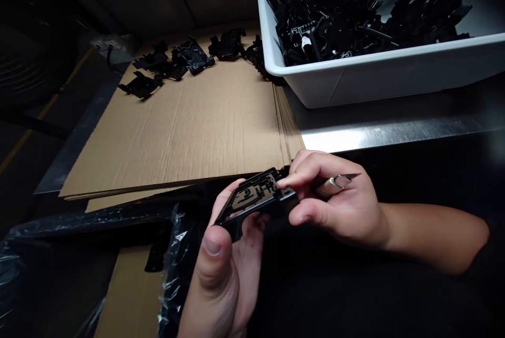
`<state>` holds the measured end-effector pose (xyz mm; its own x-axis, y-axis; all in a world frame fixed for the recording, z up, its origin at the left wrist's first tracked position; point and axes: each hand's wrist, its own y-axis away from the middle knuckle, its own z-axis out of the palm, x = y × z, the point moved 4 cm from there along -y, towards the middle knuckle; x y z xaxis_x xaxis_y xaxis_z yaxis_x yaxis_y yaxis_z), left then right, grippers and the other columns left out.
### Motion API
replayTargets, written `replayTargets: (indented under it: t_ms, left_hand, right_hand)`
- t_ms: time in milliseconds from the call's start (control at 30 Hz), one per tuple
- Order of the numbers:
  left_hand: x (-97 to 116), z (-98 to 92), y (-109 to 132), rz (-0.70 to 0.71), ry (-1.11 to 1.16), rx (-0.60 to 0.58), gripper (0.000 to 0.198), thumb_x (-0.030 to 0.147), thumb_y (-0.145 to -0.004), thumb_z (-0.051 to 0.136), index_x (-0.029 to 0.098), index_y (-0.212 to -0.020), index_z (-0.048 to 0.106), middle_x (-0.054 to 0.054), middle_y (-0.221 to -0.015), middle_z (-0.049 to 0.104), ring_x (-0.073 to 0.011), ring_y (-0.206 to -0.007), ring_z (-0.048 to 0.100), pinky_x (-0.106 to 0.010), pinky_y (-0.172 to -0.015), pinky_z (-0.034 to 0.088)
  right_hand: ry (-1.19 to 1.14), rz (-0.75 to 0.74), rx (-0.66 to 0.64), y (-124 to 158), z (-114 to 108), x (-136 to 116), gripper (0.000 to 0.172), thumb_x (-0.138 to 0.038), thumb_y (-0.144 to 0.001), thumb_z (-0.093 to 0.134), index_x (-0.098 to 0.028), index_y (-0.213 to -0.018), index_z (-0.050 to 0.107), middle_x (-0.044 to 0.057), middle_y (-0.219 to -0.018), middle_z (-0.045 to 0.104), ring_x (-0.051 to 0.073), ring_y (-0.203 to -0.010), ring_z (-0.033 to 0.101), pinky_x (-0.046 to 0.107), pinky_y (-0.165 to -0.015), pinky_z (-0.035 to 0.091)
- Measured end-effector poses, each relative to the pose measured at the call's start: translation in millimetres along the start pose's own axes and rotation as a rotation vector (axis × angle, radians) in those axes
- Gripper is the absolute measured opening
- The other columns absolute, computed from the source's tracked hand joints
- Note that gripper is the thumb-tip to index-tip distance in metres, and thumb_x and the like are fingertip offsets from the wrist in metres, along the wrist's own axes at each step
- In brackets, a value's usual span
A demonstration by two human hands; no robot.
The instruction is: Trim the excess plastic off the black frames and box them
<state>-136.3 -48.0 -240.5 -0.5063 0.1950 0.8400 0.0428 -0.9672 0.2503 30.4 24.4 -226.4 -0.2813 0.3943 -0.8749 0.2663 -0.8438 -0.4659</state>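
A black plastic part (252, 198) with a cut-out frame is held in my left hand (232, 269), thumb at its near left end and fingers behind and beneath it. My right hand (343, 201) is at the part's right end, its index finger touching the top there and its thumb close to the corner. A small pointed blade tool with a pale handle (335, 184) is tucked in the curled fingers of my right hand, its tip pointing right.
Several black plastic parts (193, 56) lie along the back of stacked cardboard sheets (189, 132). A white bin (379, 69) full of similar parts stands at the back right on a metal table (355, 135). Black plastic film (173, 264) lines a container at the lower left.
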Motion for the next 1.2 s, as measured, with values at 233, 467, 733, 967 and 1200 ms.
replayTargets:
  t_ms: [233, 467, 733, 967, 1200]
  left_hand:
    - [-1.3, -5.9, -1.1, -0.005, -0.001, 0.019, 0.074, 0.084, -0.087, 0.071, 0.028, -0.136, 0.075, -0.013, -0.137, 0.074, -0.0382, -0.132, 0.069, -0.054, -0.107, 0.065]
    - [-6.6, -28.1, 3.4, 0.015, 0.002, 0.056, 0.073, 0.056, -0.091, 0.085, 0.034, -0.157, 0.063, -0.01, -0.152, 0.07, -0.0376, -0.147, 0.063, -0.047, -0.113, 0.064]
    - [19.5, -37.2, 3.3, 0.336, -0.32, 0.049, 0.106, 0.038, -0.072, 0.104, 0.053, -0.163, 0.053, 0.001, -0.179, 0.045, -0.0341, -0.14, 0.071, -0.04, -0.107, 0.067]
    - [38.3, -25.4, 9.9, 0.569, -0.591, 0.026, 0.1, 0.026, -0.074, 0.103, 0.052, -0.159, 0.058, 0.002, -0.177, 0.046, -0.0386, -0.159, 0.052, -0.056, -0.126, 0.053]
    - [45.9, -15.8, 10.2, 0.707, -0.646, 0.043, 0.09, 0.026, -0.061, 0.109, 0.035, -0.143, 0.071, -0.01, -0.159, 0.062, -0.0429, -0.154, 0.056, -0.066, -0.123, 0.055]
  right_hand:
    - [0.033, 0.001, -0.008, -1.1, 0.3, 1.1, 0.029, -0.04, -0.091, 0.093, -0.016, -0.096, 0.078, 0.001, -0.081, 0.07, 0.01, -0.067, 0.062, 0.023, -0.059, 0.053]
    - [0.035, -0.064, -0.06, -1.1, -0.6, 2.7, 0.028, -0.033, -0.091, 0.093, -0.016, -0.108, 0.079, 0.001, -0.084, 0.067, 0.011, -0.069, 0.06, 0.022, -0.057, 0.05]
    - [-0.046, -0.105, -0.272, -4.9, -3.2, 3.6, 0.032, -0.013, -0.089, 0.09, -0.009, -0.119, 0.078, 0.007, -0.102, 0.07, 0.004, -0.065, 0.051, 0.017, -0.052, 0.046]
    - [0.083, -0.086, -0.291, -3.4, -12.2, 1.9, 0.027, -0.016, -0.095, 0.086, -0.016, -0.121, 0.078, 0.007, -0.101, 0.073, 0.013, -0.081, 0.064, 0.022, -0.059, 0.052]
    - [0.066, -0.107, -0.286, -0.5, -10.7, 0.8, 0.028, -0.016, -0.095, 0.086, -0.013, -0.122, 0.078, 0.007, -0.102, 0.074, 0.016, -0.09, 0.067, 0.025, -0.065, 0.055]
